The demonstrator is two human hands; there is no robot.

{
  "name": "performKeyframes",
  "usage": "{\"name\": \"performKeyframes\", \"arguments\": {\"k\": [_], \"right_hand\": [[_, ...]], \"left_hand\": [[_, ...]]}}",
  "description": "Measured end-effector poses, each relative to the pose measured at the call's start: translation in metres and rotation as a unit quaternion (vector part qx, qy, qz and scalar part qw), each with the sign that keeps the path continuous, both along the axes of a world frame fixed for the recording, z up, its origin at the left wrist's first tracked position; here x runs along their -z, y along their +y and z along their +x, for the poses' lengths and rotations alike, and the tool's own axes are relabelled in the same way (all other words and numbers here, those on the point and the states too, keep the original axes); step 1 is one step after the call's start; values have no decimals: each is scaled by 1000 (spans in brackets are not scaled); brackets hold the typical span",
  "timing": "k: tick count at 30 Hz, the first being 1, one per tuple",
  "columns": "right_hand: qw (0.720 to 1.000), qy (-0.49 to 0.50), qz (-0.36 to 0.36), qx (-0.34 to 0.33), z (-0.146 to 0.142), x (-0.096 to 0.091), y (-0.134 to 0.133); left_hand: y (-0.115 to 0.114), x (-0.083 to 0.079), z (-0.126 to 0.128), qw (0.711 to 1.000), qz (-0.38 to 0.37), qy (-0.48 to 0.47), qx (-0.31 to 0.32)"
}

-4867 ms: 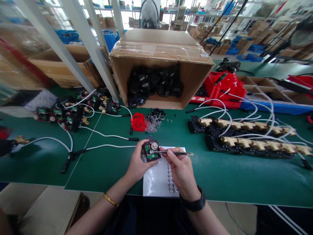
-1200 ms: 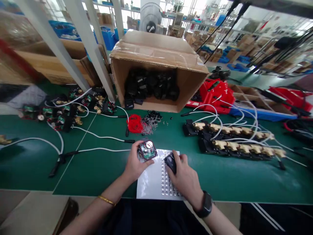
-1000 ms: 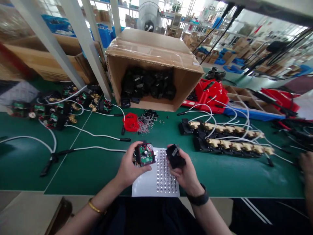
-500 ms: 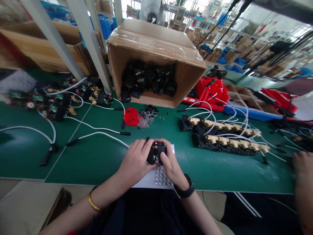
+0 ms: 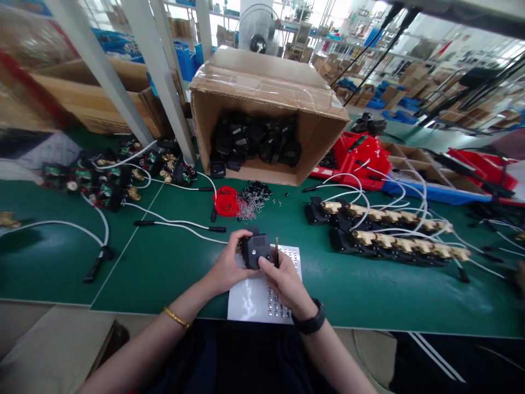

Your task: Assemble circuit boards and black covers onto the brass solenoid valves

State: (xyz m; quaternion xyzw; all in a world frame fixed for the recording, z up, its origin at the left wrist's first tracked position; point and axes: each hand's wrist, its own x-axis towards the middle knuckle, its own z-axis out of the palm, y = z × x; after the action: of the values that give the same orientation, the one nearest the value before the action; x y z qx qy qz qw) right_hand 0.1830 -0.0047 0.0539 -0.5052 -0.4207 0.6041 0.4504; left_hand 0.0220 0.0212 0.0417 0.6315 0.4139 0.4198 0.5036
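Note:
My left hand [image 5: 225, 269] is closed round the side of a black plastic housing [image 5: 257, 249], whose flat face with a small bright round spot is turned up. The thumb of my right hand [image 5: 287, 282] presses on the housing's lower edge. A thin, dark metal tool [image 5: 276, 253] stands upright from the right hand's fingers; its exact kind is unclear. Under both hands lies a white sheet [image 5: 244, 303] with rows of small shiny round dots along its right side. A white cable [image 5: 200, 236] runs to the housing from the left.
An open cardboard box [image 5: 266, 71] holding black housings lies beyond my hands. Loose screws [image 5: 251, 205] sit by a red mesh bag [image 5: 226, 201]. Rows of brass fittings [image 5: 389, 241] with cables lie right; circuit-board assemblies [image 5: 104, 194] lie left. Another person's hand [image 5: 520, 279] shows at the right edge.
The housing has been turned, so its flat outer face shows instead of its gap. The thin tool now shows in my right hand. More of the white sheet is uncovered, and the view has shifted slightly.

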Motion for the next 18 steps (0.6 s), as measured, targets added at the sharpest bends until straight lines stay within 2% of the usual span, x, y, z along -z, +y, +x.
{"name": "performKeyframes", "arguments": {"k": [4,7,10,13,18], "right_hand": [[1000,14,12,5,-4,3,0],[1000,-21,8,14,-3,1,1],[998,-65,4,23,-4,-2,2],[995,-98,6,30,-9,-3,3],[994,-94,0,61,-16,-1,1]], "left_hand": [[14,-14,-6,988,-70,-92,103],[24,-22,-2,987,-119,-75,71],[27,-23,3,992,-117,-40,21],[27,-22,4,992,-113,-50,18],[31,-24,1,991,-122,-49,40]]}}
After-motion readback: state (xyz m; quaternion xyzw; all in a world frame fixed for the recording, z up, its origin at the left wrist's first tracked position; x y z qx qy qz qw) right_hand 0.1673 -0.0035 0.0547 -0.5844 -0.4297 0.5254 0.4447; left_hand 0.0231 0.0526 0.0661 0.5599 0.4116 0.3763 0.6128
